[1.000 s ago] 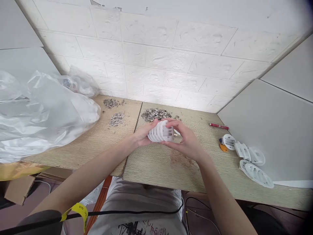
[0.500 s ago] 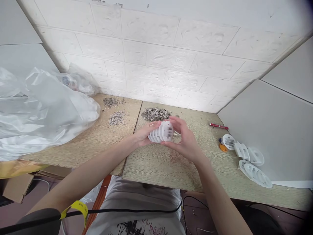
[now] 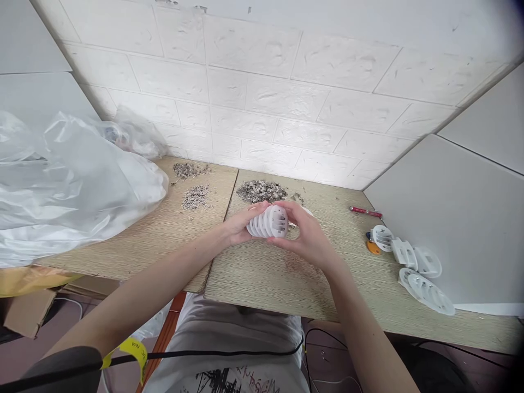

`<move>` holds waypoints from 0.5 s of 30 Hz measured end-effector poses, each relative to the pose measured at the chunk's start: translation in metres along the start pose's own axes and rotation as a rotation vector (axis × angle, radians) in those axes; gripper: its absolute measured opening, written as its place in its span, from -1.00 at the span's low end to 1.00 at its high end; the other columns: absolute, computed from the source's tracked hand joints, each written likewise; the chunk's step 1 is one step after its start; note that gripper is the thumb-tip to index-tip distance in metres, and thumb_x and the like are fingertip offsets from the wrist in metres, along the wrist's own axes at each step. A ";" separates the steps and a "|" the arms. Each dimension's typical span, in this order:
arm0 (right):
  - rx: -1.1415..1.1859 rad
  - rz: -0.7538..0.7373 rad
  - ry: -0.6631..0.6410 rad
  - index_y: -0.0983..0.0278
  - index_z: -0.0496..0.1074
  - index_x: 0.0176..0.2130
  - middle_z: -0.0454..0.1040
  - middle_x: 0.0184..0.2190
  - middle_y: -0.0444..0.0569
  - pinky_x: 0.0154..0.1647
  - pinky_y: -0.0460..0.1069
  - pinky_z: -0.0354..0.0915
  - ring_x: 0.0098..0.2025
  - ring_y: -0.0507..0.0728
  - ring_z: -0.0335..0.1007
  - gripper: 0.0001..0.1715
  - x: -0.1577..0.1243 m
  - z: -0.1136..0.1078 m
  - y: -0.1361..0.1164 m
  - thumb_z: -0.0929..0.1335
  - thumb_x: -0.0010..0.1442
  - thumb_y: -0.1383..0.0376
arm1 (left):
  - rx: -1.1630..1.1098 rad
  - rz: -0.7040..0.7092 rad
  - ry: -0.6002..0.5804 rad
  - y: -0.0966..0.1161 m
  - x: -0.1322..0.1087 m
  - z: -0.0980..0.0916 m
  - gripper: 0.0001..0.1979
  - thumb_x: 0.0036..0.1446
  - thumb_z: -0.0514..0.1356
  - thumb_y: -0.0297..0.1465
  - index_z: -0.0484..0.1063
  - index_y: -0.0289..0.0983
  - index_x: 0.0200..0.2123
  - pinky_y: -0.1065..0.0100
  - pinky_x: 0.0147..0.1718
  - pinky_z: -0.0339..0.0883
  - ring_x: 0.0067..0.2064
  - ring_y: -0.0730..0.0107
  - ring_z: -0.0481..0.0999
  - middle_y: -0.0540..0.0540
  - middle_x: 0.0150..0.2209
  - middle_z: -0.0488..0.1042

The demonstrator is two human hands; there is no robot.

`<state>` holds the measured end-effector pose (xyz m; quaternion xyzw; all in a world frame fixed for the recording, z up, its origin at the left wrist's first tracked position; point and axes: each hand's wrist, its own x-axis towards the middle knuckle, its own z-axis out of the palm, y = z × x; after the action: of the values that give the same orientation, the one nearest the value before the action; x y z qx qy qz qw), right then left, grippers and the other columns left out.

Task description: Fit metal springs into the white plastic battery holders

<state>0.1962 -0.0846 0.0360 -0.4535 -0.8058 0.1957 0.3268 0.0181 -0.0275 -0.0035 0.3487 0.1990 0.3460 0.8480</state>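
A stack of round white plastic discs point(image 3: 266, 222) lies on its side between my hands, above the tabletop. My left hand point(image 3: 241, 225) is closed around the stack from the left, thumb along its top. The front disc faces right and shows slots with small metal strips. My right hand point(image 3: 305, 232) pinches this end, fingertips at the top edge and thumb at the lower edge. Behind the right hand's fingers, part of another white piece point(image 3: 307, 211) shows; whether the hand holds it I cannot tell. A pile of small metal parts point(image 3: 262, 191) lies just beyond.
Two smaller piles of metal parts point(image 3: 195, 196) lie left of the table seam. A large plastic bag point(image 3: 82, 185) covers the far left. On the right are a red pen-like tool point(image 3: 365, 212), an orange tag point(image 3: 373, 247) and several white plastic pieces point(image 3: 429, 292). A brick-patterned wall stands behind.
My right hand's fingers have come lower and closer over the stack's end. The stack has shifted slightly left. More of the white piece behind the right hand shows.
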 end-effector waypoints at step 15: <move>0.041 -0.003 -0.033 0.08 0.17 0.21 0.27 0.21 0.02 0.15 0.20 0.24 0.20 0.26 0.24 -0.27 0.009 0.001 -0.010 0.41 0.12 0.04 | -0.101 -0.033 0.006 0.000 0.004 0.002 -0.70 0.11 0.22 -0.27 0.50 -0.36 -0.16 0.33 -0.36 0.38 -0.29 0.26 0.55 -0.20 -0.28 0.57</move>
<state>0.1864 -0.0819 0.0448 -0.4422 -0.8076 0.2189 0.3230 0.0219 -0.0256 -0.0023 0.3009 0.1893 0.3427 0.8696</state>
